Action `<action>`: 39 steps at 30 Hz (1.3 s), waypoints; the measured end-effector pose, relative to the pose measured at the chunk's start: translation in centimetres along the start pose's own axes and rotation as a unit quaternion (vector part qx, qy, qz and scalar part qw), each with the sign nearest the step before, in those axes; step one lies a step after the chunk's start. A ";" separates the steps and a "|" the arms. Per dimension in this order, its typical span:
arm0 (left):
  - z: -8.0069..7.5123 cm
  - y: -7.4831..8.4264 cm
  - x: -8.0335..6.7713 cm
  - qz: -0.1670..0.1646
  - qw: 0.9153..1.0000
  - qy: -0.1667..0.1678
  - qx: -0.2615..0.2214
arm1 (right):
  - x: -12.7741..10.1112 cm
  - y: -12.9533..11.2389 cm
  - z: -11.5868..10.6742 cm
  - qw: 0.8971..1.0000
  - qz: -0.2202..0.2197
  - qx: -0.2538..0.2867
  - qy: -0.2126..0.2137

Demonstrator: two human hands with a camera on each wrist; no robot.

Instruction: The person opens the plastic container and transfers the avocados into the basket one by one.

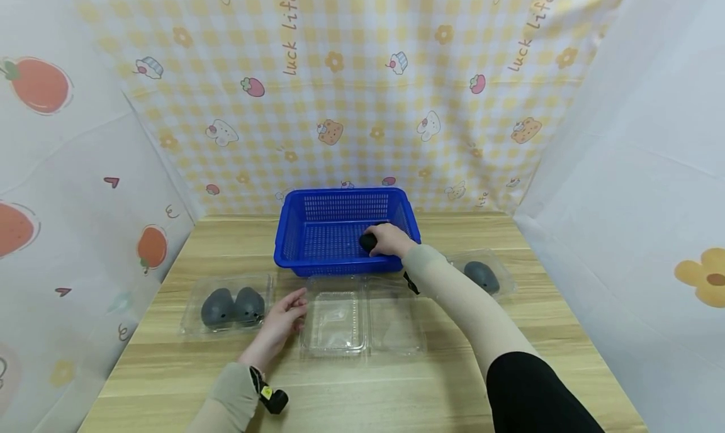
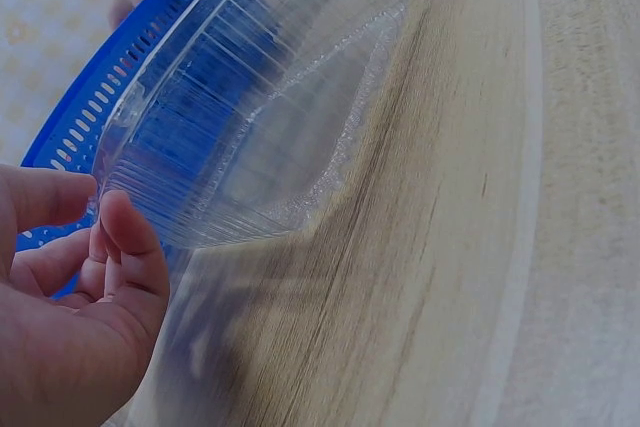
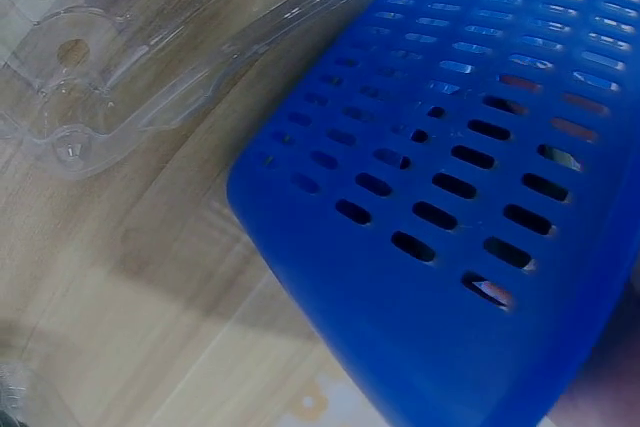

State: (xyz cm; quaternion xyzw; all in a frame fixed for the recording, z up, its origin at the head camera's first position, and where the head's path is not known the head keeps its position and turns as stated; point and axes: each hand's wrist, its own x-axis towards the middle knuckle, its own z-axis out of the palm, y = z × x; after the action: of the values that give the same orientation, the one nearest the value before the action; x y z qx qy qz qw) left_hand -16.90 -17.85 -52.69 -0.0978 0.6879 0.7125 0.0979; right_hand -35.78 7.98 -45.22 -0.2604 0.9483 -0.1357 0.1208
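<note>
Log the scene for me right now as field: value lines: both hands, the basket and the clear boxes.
left hand: pinches the rim of the middle box
right hand: holds a dark fruit in the basket
basket: blue, behind the middle box
middle box: open, no fruit inside
left box: two gray fruits
right box: one gray fruit visible; partly hidden by the right sleeve

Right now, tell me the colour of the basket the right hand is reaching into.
The basket is blue, seen best in the head view.
</note>
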 end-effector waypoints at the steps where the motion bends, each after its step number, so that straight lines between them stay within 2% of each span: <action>1: 0.0 0.0 0.0 0.000 1.000 0.001 -0.001 | 0.0 0.1 0.1 1.000 0.001 -0.004 -0.002; 39: 0.0 -0.2 -0.1 0.010 1.000 0.002 -0.007 | 0.3 0.4 0.6 0.999 0.035 -0.024 -0.020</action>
State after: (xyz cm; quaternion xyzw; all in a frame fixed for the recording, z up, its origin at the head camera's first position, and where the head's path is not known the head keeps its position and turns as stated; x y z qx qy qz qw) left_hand -16.78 -17.82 -52.82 -0.0931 0.6843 0.7177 0.0893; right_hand -36.11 8.05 -45.94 -0.2323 0.9572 -0.1035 0.1386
